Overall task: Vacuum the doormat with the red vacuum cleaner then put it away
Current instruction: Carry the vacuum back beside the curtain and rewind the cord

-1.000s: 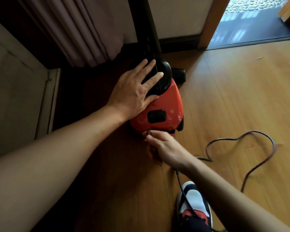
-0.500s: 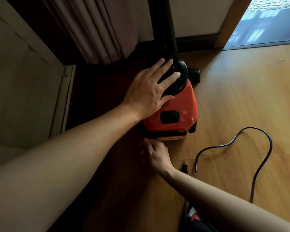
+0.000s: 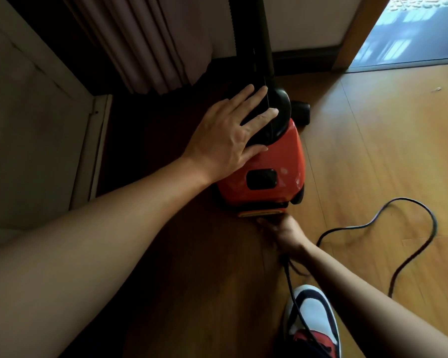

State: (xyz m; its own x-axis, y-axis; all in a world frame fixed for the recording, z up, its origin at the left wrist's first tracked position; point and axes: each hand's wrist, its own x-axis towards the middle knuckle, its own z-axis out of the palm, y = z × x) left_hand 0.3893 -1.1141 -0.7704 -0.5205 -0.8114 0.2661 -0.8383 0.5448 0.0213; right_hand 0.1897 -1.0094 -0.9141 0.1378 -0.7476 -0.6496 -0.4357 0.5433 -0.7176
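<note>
Head view, only view.

- The red vacuum cleaner [image 3: 277, 164] stands on the wooden floor [image 3: 373, 151] in the dim corner. It is just short of the curtain [image 3: 140, 42], and its black tube [image 3: 254, 34] rises at the far end.
- Your left hand [image 3: 228, 135] lies flat on the black top of the body, fingers straight and spread. It presses and grips nothing.
- Your right hand [image 3: 282, 231] is at the low rear edge of the body, fingers in shadow. The cord [image 3: 424, 244] runs out from under the wrist, but I cannot tell whether you are gripping it.
- The cord loops loosely over the floor to the right, and one run passes over your shoe [image 3: 311, 319].

Handling (judgement): the shell looks hard and smooth, so a flat palm may slip and the body may roll on the floor. Lift it by the black top handle, not by the red sides. The cord is limp and will drag, so mind the run over your foot.

Against half a second ago:
- The left hand has not shifted.
- The right hand has moved from the left rear corner to the middle of the rear edge.
- The shoe now shows much more fully.
</note>
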